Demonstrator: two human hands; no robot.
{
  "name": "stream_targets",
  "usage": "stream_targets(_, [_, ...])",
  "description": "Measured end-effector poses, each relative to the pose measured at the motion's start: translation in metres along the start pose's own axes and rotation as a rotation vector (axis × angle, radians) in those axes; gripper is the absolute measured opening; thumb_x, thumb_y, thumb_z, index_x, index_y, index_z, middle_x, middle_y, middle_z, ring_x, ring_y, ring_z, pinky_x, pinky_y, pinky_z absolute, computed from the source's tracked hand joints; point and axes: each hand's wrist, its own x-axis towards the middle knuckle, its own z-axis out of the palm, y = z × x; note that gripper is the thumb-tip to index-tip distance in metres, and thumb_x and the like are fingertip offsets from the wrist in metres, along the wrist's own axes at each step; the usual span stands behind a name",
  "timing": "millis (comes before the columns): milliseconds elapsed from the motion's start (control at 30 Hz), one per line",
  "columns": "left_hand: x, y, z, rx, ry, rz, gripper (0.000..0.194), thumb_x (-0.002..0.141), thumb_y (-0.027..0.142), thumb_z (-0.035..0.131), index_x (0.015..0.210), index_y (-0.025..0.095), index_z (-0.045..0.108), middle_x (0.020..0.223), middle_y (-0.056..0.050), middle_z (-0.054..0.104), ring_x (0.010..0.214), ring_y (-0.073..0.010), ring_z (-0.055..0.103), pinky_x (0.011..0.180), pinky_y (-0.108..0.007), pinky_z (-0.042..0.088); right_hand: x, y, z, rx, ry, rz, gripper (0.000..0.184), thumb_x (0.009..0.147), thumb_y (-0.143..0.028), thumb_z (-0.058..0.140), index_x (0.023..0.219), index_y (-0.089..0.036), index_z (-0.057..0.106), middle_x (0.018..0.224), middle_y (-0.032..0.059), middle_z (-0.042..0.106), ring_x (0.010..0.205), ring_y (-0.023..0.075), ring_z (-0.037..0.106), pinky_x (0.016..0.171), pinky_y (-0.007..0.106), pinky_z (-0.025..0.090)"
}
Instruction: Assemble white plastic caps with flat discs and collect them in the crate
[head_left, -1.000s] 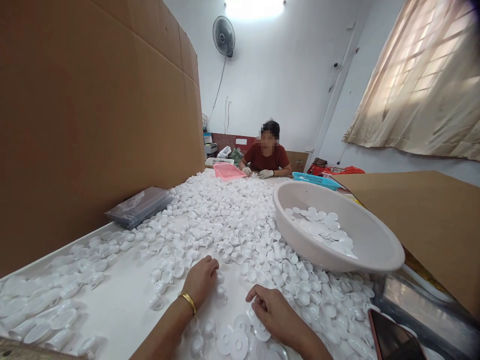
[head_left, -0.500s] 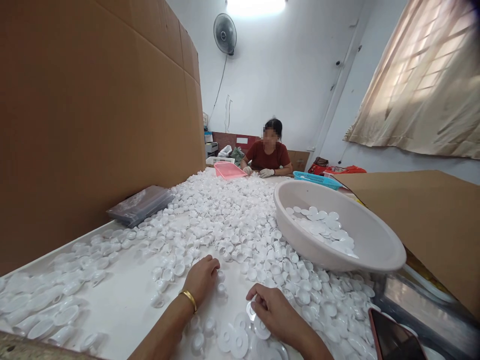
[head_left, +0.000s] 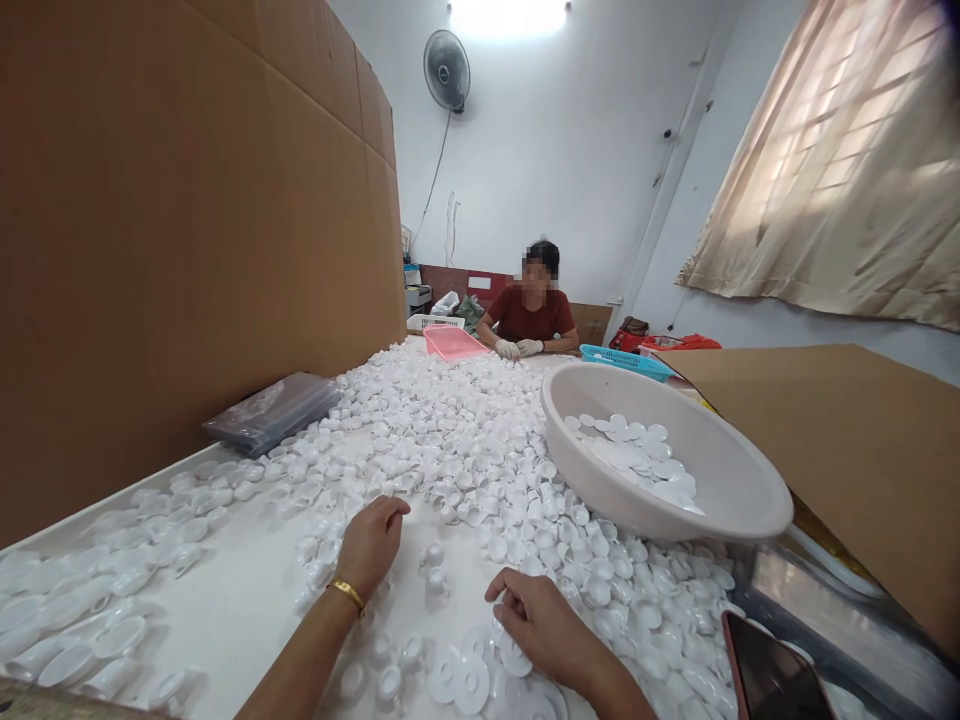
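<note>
Cups [head_left: 436,580], two small white ones, sit on the table [head_left: 225,590] between my hands, one just behind the other. I look through the head camera from far away. The pair lies to the right of my left hand [head_left: 371,545] and to the left of my right hand [head_left: 536,620]. The far one is nearer my left hand; the near one is almost halfway. They look round, with no long side I can see, but together they make a short line pointing away from me.

My left hand has its fingers bent in, and I cannot tell if it holds anything. My right hand is curled, with a narrow space by the thumb, beside some white plates [head_left: 471,685]. I cannot tell if it pinches one.

I count at least four more loose cups [head_left: 390,682] by my left arm, and at least four plates by my right hand. One big heap [head_left: 465,430] has too many to count. I see one tub [head_left: 712,425], one phone [head_left: 776,665], one pink tray [head_left: 454,343] and one blue basket [head_left: 626,363]. One other person [head_left: 532,315] sits at the far end, wearing two gloves [head_left: 507,349].
</note>
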Motion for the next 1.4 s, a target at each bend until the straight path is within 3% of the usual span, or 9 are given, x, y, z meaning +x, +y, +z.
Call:
stream_targets(200, [-0.003,0.013,0.008,0.01,-0.13,0.073,0.028,0.078,0.009,0.036,0.079,0.019,0.061,0.082,-0.003,0.063,0.077,-0.0154,0.057,0.073,-0.027,0.042,0.0,0.003,0.001,0.009,-0.006,0.009,0.021,0.075,-0.017,0.048,0.091,-0.019,0.061,0.066,-0.0032,0.051,0.06,0.0102,0.046,0.055,0.02,0.034])
stream_targets(467, [-0.004,0.012,0.008,0.027,-0.136,0.066,0.028,0.078,0.007,0.037,0.078,0.019,0.062,0.081,-0.003,0.063,0.077,-0.0148,0.058,0.073,-0.026,0.041,0.0,0.0,0.001,0.027,-0.018,0.02,0.024,0.07,-0.011,0.049,0.091,-0.019,0.06,0.065,-0.0045,0.048,0.057,0.0088,0.044,0.054,0.02,0.034])
stream_targets(933, [-0.004,0.011,0.009,0.026,-0.156,0.076,0.028,0.078,0.008,0.036,0.078,0.018,0.062,0.081,-0.004,0.063,0.076,-0.0158,0.058,0.072,-0.027,0.042,-0.001,-0.002,-0.002,0.007,-0.013,-0.007,0.021,0.077,-0.014,0.045,0.092,-0.019,0.06,0.065,-0.0036,0.052,0.058,0.0091,0.046,0.054,0.02,0.033])
stream_targets(1200, [-0.005,0.009,0.012,0.011,-0.114,0.105,0.029,0.076,0.008,0.036,0.076,0.018,0.063,0.078,-0.004,0.064,0.073,-0.0163,0.059,0.069,-0.028,0.044,-0.002,0.0,0.0,0.025,0.008,-0.026,0.021,0.079,-0.018,0.043,0.092,-0.02,0.059,0.066,-0.003,0.053,0.058,0.0101,0.047,0.053,0.021,0.035])
stream_targets(1400, [-0.006,0.01,0.012,-0.089,-0.027,0.112,0.024,0.072,0.01,0.043,0.072,0.019,0.065,0.074,-0.003,0.065,0.073,-0.0182,0.06,0.072,-0.03,0.045,0.0,0.008,-0.003,-0.044,0.069,-0.077,0.021,0.077,-0.018,0.048,0.094,-0.02,0.059,0.069,-0.0014,0.057,0.063,0.0126,0.052,0.061,0.024,0.04])
